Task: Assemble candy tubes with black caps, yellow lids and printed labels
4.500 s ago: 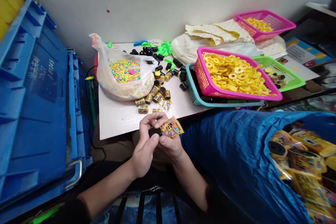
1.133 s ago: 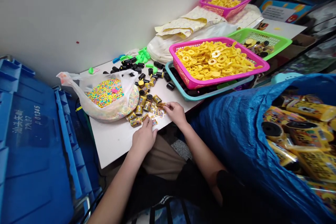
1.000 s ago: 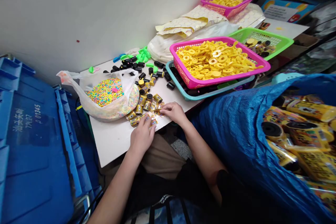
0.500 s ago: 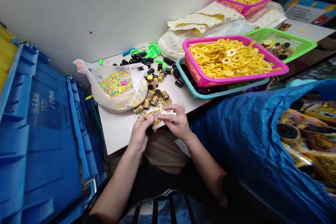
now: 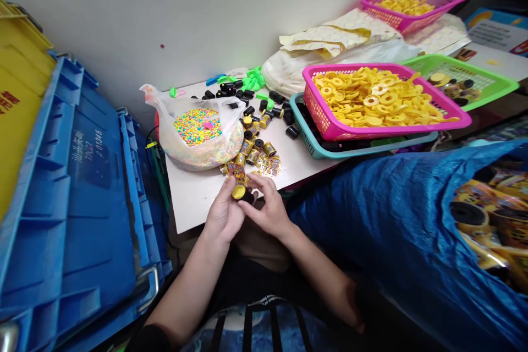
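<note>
A person seated at a white bench [image 5: 193,209] holds both hands together just over its front edge, the left hand [image 5: 220,214] and right hand [image 5: 268,212] closed from either side on a small black cylinder [image 5: 246,196] with a yellow end cap [image 5: 238,192]. The cylinder lies crosswise between the hands, its long axis running roughly left to right, the yellow end toward the left hand and the black end toward the right. A printed yellow wrapper [image 5: 235,172] stands just ahead of the left hand, at or very near its fingers; its small print is too tiny to read. Just ahead of the hands sits a loose cluster of small labelled yellow canisters [image 5: 258,157], with black tubes [image 5: 277,98] farther on and a clear plastic bag of pastel candy beads [image 5: 198,135] ahead and to the left. Well to the right of the hands, a pink basket [image 5: 390,132] of yellow rings [image 5: 371,100] rests on a teal tray [image 5: 317,153]. Left of the hands stands a blue crate [image 5: 94,176], marked in white with Chinese characters and the number 01345, the clearest writing in view
</note>
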Demonstrator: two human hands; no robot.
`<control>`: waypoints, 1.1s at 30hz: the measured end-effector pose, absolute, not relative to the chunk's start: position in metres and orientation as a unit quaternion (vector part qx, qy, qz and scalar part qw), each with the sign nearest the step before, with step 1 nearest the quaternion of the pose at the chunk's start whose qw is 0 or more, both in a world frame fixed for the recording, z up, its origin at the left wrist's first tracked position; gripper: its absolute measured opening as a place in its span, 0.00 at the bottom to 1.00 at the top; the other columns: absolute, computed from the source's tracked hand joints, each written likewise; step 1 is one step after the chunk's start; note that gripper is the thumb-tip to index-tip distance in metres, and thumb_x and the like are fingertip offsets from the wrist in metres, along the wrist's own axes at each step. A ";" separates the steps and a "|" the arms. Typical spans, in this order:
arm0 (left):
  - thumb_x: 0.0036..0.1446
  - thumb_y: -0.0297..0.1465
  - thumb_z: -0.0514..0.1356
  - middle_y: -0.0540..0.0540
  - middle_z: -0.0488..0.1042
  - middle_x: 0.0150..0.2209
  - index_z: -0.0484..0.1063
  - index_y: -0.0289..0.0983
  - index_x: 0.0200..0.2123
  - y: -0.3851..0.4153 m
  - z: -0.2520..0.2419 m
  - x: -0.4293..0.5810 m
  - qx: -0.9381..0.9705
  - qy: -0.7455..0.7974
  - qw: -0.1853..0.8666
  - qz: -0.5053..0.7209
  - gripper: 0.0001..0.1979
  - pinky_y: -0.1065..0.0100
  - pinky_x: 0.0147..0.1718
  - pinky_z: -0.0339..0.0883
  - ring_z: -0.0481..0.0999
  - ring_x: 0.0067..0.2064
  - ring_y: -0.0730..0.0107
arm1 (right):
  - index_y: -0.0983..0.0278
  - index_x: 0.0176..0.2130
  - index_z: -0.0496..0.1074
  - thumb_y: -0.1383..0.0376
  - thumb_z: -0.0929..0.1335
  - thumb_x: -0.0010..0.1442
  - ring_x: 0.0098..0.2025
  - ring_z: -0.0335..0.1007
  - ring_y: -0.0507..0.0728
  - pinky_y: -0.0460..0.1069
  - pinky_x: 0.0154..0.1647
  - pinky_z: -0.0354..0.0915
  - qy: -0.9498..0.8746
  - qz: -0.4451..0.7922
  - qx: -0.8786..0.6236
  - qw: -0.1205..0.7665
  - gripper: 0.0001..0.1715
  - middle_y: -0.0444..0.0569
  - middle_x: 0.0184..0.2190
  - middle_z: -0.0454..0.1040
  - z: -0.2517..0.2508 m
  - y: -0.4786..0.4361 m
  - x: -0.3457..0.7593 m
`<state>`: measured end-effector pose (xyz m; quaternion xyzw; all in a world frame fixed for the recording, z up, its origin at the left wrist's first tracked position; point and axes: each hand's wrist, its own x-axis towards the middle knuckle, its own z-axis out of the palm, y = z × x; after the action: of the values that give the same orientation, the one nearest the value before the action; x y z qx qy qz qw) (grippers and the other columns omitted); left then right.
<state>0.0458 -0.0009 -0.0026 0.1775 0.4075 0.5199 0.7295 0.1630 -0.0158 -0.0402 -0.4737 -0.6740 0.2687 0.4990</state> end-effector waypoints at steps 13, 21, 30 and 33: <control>0.38 0.31 0.73 0.53 0.79 0.28 0.66 0.38 0.36 -0.007 -0.006 0.036 0.278 0.487 0.623 0.545 0.23 0.72 0.34 0.70 0.78 0.31 0.74 | 0.58 0.39 0.67 0.63 0.69 0.48 0.31 0.71 0.54 0.50 0.36 0.69 -0.319 0.627 -0.393 0.592 0.16 0.44 0.34 0.73 -0.025 -0.010 0.195; 0.48 0.28 0.66 0.53 0.77 0.27 0.64 0.40 0.58 -0.011 -0.005 0.026 0.538 0.510 0.535 0.406 0.32 0.69 0.39 0.67 0.77 0.33 0.71 | 0.62 0.37 0.79 0.53 0.72 0.52 0.36 0.72 0.56 0.51 0.41 0.65 -0.588 0.551 -0.457 0.376 0.17 0.47 0.33 0.77 -0.001 0.008 0.209; 0.40 0.29 0.70 0.56 0.71 0.27 0.65 0.40 0.55 -0.012 -0.010 0.033 0.463 0.484 0.586 0.455 0.36 0.71 0.37 0.68 0.74 0.32 0.74 | 0.63 0.21 0.72 0.52 0.76 0.44 0.28 0.67 0.52 0.48 0.35 0.64 -0.486 0.579 -0.482 0.443 0.19 0.43 0.23 0.73 -0.012 0.002 0.193; 0.42 0.30 0.69 0.55 0.74 0.26 0.69 0.38 0.45 -0.011 -0.011 0.034 0.428 0.502 0.579 0.479 0.25 0.71 0.35 0.69 0.75 0.31 0.74 | 0.62 0.20 0.66 0.46 0.75 0.44 0.25 0.62 0.51 0.47 0.31 0.61 -0.438 0.576 -0.504 0.471 0.26 0.41 0.20 0.68 -0.017 0.000 0.191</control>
<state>0.0342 -0.0105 -0.0109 0.4277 0.5021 0.4789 0.5793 0.1906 -0.0003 -0.0167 -0.5042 -0.4380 0.5760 0.4714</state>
